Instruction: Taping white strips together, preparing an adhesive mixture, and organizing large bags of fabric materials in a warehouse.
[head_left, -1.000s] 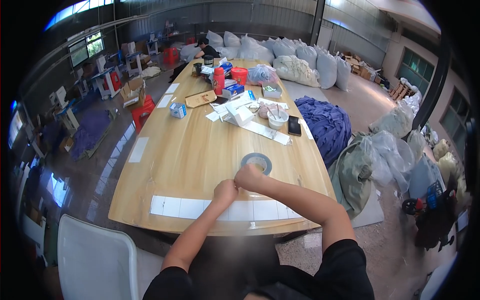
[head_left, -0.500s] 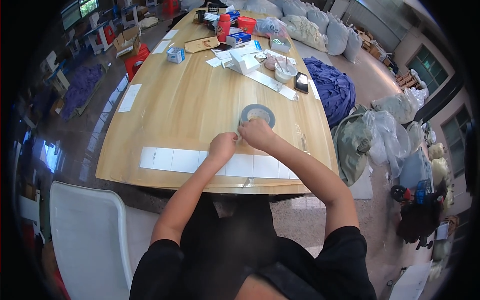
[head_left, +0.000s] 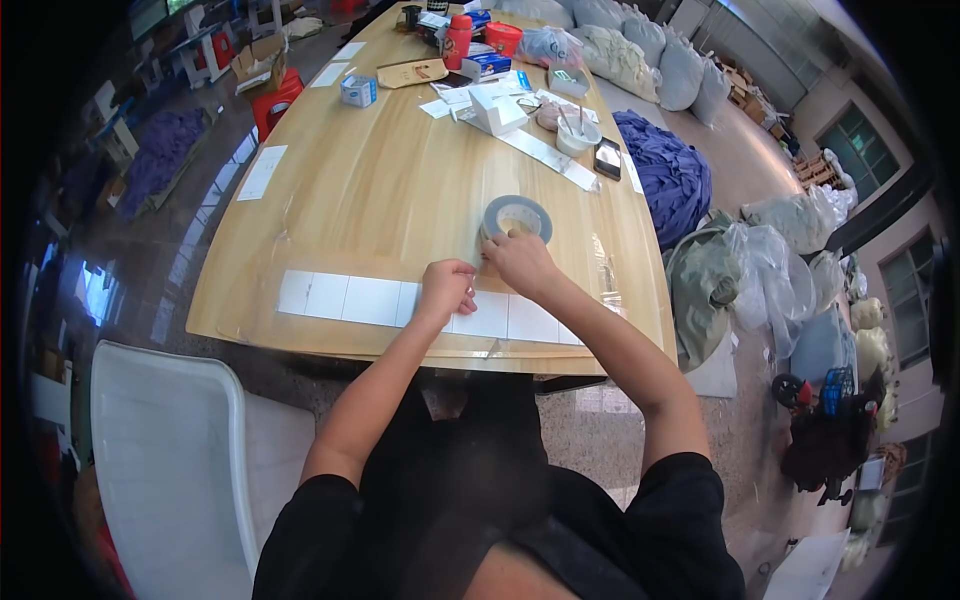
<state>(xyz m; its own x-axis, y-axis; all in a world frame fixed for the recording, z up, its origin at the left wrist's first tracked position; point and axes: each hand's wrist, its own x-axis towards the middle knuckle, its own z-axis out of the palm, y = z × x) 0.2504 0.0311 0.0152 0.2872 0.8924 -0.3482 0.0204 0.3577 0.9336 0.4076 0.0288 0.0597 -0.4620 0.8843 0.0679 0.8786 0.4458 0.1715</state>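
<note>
A grey roll of clear-looking tape (head_left: 517, 214) lies flat on the wooden table, in front of me. My right hand (head_left: 522, 263) reaches over its near side, with fingers curled against the roll's near left edge. Just left of it, my left hand (head_left: 446, 290) is closed in a pinch; what sits between thumb and fingers is too small to make out. Beneath both hands runs a strip of white rectangular cards (head_left: 372, 300) laid edge to edge along the near side of the table. My left hand and right forearm hide parts of that strip.
Toward the far end stand a white box (head_left: 497, 110), a white bowl (head_left: 577, 136), a black phone (head_left: 607, 158), a red bottle (head_left: 457, 42) and a small blue-white box (head_left: 358, 91). A white chair (head_left: 170, 470) is at near left. Purple fabric (head_left: 660, 180) and sacks lie to the right.
My hands, close together before, have drawn slightly apart. The left has shifted a little left, and the right has its fingers closer against the tape roll. The whole view has tilted slightly.
</note>
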